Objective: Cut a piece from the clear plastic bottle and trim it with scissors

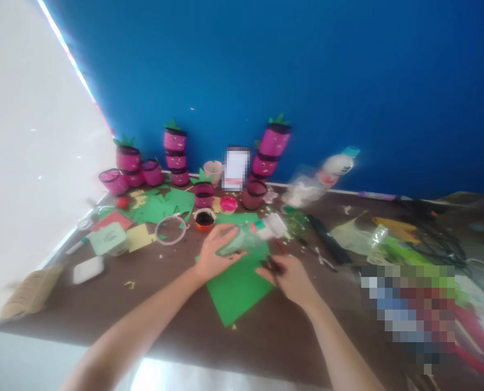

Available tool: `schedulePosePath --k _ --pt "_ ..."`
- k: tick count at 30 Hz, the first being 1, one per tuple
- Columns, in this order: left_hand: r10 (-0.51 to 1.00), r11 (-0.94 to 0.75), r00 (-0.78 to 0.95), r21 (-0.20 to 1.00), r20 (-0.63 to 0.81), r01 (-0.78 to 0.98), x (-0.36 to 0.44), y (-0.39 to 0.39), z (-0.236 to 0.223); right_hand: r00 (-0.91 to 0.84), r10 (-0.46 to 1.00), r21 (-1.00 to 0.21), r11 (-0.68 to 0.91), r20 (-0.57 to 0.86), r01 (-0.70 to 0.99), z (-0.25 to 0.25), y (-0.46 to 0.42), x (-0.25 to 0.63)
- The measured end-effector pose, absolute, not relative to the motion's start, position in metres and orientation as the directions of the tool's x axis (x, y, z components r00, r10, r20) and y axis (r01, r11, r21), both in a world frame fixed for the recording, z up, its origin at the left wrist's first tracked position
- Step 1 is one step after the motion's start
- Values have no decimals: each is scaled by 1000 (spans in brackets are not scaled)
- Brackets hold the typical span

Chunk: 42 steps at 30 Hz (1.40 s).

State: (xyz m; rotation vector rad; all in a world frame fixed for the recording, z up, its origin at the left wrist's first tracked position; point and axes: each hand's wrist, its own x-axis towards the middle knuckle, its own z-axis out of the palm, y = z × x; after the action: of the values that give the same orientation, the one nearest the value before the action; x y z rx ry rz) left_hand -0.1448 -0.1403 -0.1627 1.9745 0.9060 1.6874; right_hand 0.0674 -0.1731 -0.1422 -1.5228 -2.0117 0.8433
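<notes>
My left hand (215, 254) is closed around a clear, greenish plastic piece (237, 240), which looks like part of a bottle. It hovers over or rests on a green sheet (236, 296); I cannot tell which. Just beyond it lies a small white container (273, 225), blurred. Close by on the right, my right hand (288, 277) has its fingers drawn together, with something dark near the fingertips that blur keeps me from naming. A small orange bowl of dark paint (204, 219) stands behind my left hand.
Purple cups with faces (175, 160) stand along the blue wall, some stacked. A phone (236, 168) leans there. Scissors (325, 259) lie right of my hands. At left are green paper scraps (164, 205), a tape ring (171, 230) and a white case (88, 270).
</notes>
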Motion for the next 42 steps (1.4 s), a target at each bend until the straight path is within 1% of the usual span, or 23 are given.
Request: schedulePosePath --k 4,7,10,13,15,17,21,26,30,34,36,39,41,42 --pt "717 -690 70 692 693 212 -145 -139 -164 -257 963 -649 244 76 720 -144 -174 68" --pt "695 -709 66 668 716 224 -145 -139 -165 -245 954 -550 299 171 780 -144 -172 67" --pt "607 -779 83 571 790 258 -147 -140 -168 -312 916 -419 394 253 818 -142 -169 65" --pt "502 -841 140 445 853 306 -149 -141 -170 -389 878 -313 466 278 828 -139 -166 65" --pt "455 -865 163 390 876 317 -151 -141 -171 -401 871 -270 474 283 838 -138 -166 65" --pt "438 -870 163 372 884 323 -151 -141 -170 -408 869 -252 476 279 842 -138 -167 66" --pt "449 -864 154 384 880 324 -151 -142 -168 -419 864 -257 488 279 834 -140 -168 66" --pt "428 -874 149 367 891 317 -151 -141 -168 -425 853 -248 501 305 829 -141 -168 67" --pt "461 -869 155 409 874 280 -152 -141 -171 -422 848 -255 507 320 823 -141 -168 67" --pt "468 -860 145 413 872 299 -152 -141 -174 -412 840 -256 511 355 821 -140 -168 65" --pt "488 -850 134 435 862 297 -151 -142 -173 -400 841 -262 504 364 823 -141 -168 65" --pt "563 -809 104 520 820 274 -149 -142 -169 -350 869 -327 463 349 823 -142 -170 64" --pt "637 -760 94 603 765 241 -148 -141 -166 -299 907 -423 406 297 810 -143 -171 63" --pt "673 -733 99 644 733 221 -147 -140 -165 -279 928 -485 368 249 793 -143 -172 62"
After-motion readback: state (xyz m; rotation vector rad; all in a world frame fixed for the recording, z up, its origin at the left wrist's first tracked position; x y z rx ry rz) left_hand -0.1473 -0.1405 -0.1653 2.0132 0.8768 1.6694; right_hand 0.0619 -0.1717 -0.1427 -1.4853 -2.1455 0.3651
